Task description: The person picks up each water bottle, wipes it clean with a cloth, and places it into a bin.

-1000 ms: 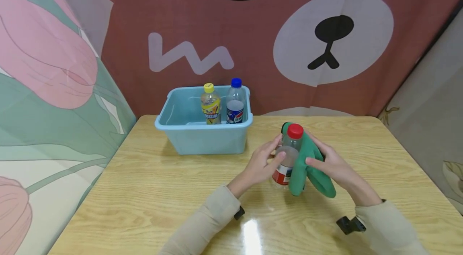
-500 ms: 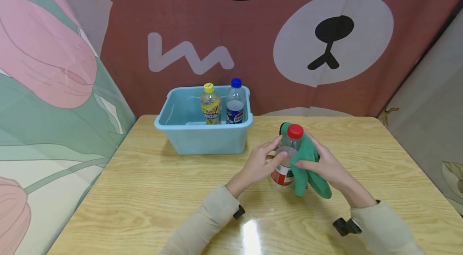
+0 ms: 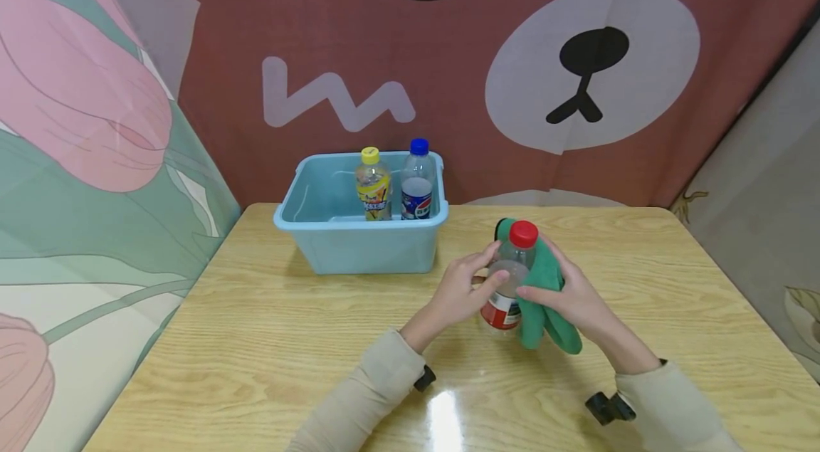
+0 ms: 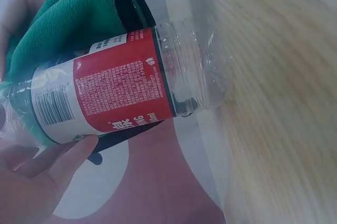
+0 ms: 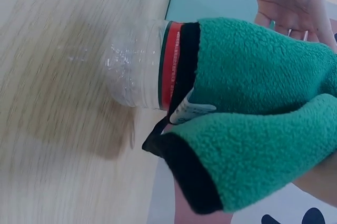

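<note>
A clear plastic bottle (image 3: 502, 313) with a red cap and a red-and-white label stands nearly upright before me. My left hand (image 3: 464, 290) grips it from the left, thumb in front and fingers behind. From the right, my right hand (image 3: 581, 299) holds a green cloth (image 3: 533, 327) with black edging against the bottle's side, its thumb in front near the label. Folds of the cloth (image 5: 253, 66) hang down beside the bottle and cover part of the label in the right wrist view. The bottle's base (image 4: 205, 66) is right at the tabletop in the left wrist view.
A light blue plastic bin (image 3: 368, 249) stands on the wooden table (image 3: 269, 366) to the left, toward the back. Inside it are a yellow-capped bottle (image 3: 374, 188) and a blue-capped bottle (image 3: 417, 185). A printed curtain (image 3: 333, 25) hangs behind the table.
My right hand and the green cloth have shifted left, the thumb sliding across the front of the bottle. My left hand and the bottle have hardly moved.
</note>
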The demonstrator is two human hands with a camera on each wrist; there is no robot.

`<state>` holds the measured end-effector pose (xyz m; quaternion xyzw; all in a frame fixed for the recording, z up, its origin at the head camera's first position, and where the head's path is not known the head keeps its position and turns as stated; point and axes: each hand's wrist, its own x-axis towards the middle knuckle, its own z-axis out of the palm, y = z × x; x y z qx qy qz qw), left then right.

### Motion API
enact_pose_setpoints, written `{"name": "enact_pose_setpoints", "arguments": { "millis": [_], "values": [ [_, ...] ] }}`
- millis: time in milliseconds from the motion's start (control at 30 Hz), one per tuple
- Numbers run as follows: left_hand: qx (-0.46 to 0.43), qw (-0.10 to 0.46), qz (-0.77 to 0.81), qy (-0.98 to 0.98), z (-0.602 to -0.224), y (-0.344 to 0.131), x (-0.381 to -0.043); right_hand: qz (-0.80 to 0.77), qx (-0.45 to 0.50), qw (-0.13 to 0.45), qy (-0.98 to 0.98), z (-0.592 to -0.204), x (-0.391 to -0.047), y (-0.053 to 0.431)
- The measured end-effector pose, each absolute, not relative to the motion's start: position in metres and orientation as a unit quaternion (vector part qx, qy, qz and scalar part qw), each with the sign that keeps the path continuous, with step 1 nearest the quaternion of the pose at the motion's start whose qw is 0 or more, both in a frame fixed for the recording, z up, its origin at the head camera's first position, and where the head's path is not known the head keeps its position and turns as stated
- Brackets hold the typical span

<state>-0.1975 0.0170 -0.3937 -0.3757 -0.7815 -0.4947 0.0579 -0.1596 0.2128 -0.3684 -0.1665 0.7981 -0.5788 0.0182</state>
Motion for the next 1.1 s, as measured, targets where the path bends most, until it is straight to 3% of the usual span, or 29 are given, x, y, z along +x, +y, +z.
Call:
{"name": "enact_pose_setpoints", "arguments": {
  "millis": [1100],
  "values": [
    [-0.336,0.044,-0.535,-0.774,-0.395,0.021,-0.195,-0.571,-0.113,0.041,0.812,-0.411,-0.157,0.220]
  ]
}}
